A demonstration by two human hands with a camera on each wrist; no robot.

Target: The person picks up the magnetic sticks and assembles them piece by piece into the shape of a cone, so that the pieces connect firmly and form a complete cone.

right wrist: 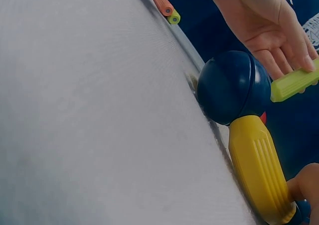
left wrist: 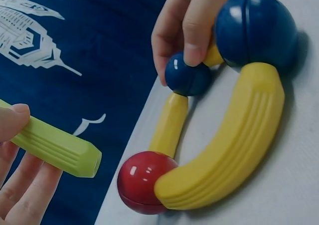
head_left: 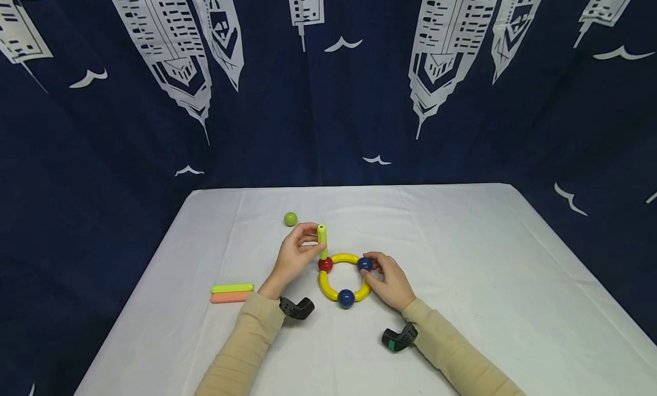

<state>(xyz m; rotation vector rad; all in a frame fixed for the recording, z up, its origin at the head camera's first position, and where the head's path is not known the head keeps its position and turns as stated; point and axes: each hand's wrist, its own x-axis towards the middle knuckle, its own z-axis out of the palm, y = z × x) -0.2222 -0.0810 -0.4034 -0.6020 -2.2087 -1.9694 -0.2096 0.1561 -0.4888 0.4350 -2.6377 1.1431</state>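
Note:
A ring of three curved yellow rods [head_left: 325, 286] joined by balls lies on the table: a red ball [left wrist: 145, 182] at the far left, one blue ball [left wrist: 259, 29] at the near side and another blue ball [head_left: 365, 263] at the far right. My left hand [head_left: 296, 254] pinches a straight yellow-green rod [left wrist: 62, 147] between thumb and fingers, held upright over the red ball. In the left wrist view a gap separates the rod's end from that ball. With thumb and fingers, my right hand [head_left: 391, 282] grips the far-right blue ball.
A green ball [head_left: 290, 219] lies behind my left hand. Left of my left forearm, another yellow-green rod [head_left: 232, 287] and an orange rod [head_left: 228, 297] lie side by side. White cloth [head_left: 462, 242] covers the table, and a dark blue patterned curtain [head_left: 308, 110] hangs behind it.

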